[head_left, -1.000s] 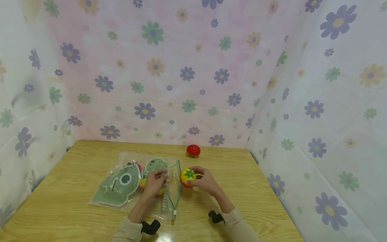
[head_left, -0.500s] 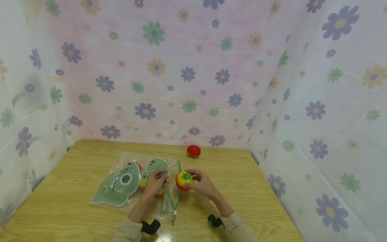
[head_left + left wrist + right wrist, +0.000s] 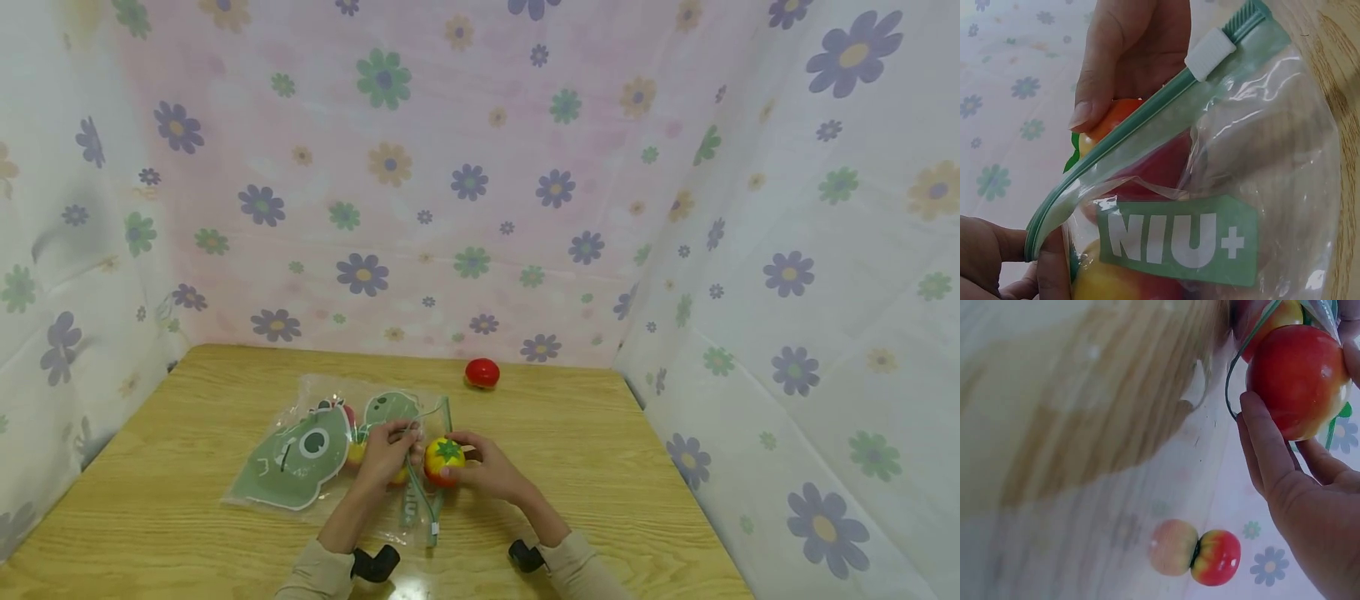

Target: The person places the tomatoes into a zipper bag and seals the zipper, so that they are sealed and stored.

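Observation:
A clear zip bag (image 3: pixel 296 471) with green cartoon prints lies on the table, its green-edged mouth facing right. My left hand (image 3: pixel 384 457) pinches the upper edge of that mouth and keeps it apart. Between the thumb and fingers of my right hand (image 3: pixel 489 472) is a red-and-yellow toy tomato (image 3: pixel 445 463) with a green leaf top. It stands at the bag's mouth; in the left wrist view the green zip edge (image 3: pixel 1129 128) crosses in front of it. Through the plastic, another red-and-yellow fruit (image 3: pixel 1110 275) shows inside, partly behind the printed label (image 3: pixel 1179 240).
A red toy fruit (image 3: pixel 482 373) rests near the table's back edge; the right wrist view shows it (image 3: pixel 1216 557) with its reflection. The white zip slider (image 3: pixel 1210 55) sits at the near end of the mouth. Flowered cloth walls (image 3: pixel 420 317) enclose the wooden table (image 3: pixel 570 433).
My right hand has carried the toy tomato left and slightly nearer, from beside the bag to its mouth. My left hand has stayed in place on the bag's edge.

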A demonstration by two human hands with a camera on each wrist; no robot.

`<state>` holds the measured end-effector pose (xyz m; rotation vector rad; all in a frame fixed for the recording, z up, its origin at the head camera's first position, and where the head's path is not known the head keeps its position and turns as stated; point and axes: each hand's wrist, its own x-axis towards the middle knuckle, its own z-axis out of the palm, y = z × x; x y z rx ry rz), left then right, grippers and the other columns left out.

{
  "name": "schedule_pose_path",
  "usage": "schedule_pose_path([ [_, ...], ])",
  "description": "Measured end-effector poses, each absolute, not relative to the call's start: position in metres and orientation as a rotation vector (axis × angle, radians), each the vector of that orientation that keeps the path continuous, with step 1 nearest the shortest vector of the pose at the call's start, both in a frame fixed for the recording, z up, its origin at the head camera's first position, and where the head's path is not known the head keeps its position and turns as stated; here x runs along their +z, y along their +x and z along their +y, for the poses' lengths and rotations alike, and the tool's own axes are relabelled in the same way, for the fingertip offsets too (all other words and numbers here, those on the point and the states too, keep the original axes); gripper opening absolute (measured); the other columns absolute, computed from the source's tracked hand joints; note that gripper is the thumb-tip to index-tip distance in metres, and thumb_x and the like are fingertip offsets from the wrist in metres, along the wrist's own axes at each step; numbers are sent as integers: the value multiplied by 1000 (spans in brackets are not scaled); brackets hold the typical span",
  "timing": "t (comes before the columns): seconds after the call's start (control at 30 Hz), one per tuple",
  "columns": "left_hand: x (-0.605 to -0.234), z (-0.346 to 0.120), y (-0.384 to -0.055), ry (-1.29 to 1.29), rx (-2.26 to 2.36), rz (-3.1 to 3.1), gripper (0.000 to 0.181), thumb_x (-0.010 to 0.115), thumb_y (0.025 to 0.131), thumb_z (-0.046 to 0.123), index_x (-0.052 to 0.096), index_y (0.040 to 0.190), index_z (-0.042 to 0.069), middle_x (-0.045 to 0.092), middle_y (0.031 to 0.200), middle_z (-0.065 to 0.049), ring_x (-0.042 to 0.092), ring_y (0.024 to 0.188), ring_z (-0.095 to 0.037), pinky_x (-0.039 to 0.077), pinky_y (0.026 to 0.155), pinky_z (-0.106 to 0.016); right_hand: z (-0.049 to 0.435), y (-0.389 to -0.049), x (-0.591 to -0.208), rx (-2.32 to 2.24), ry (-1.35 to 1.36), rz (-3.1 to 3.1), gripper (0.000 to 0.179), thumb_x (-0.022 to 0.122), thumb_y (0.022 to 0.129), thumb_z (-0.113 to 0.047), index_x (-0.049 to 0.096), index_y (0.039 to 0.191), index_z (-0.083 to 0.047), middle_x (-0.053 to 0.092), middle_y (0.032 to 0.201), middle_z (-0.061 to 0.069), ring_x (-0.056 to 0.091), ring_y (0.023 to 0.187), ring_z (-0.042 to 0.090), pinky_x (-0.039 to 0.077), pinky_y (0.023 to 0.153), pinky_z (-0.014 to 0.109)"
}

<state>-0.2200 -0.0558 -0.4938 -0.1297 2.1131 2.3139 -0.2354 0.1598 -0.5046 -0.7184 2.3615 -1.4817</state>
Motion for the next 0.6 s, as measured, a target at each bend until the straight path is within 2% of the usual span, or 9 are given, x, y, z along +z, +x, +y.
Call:
schedule_pose_path([
  [0.17,-492,-56,-220,-146,2340,2082,30,59,102,4,58,125,-15,70,96,-17,63,71,-11,58,61,-19,159,-235,-504,-1468,-722,2369,57,72,96,-25,51,144,-3,52,146,14,56,125,30,51,105,42],
  [0.4,-491,-55,-219,-204,2394,2026,29,59,103,5,58,126,-12,69,104,-23,63,71,-11,56,62,-17,156,-232,-505,-1428,-712,2342,60,70,95,-23,49,147,-3,50,148,15,59,123,31,56,95,31],
  [0.5,-490,-54,-220,-213,2400,2053,29,59,102,5,58,126,-13,69,102,-22,63,70,-10,56,61,-17,155,-230,-503,-1414,-709,2341,66,71,90,-22,48,148,-2,50,149,14,58,123,30,56,92,29],
  [0.6,-490,-53,-220,-214,2410,2068,29,60,102,5,60,125,-13,70,96,-18,62,69,-10,55,60,-16,155,-229,-502,-1398,-737,2348,68,72,87,-19,48,147,0,51,148,15,58,123,31,55,95,30],
])
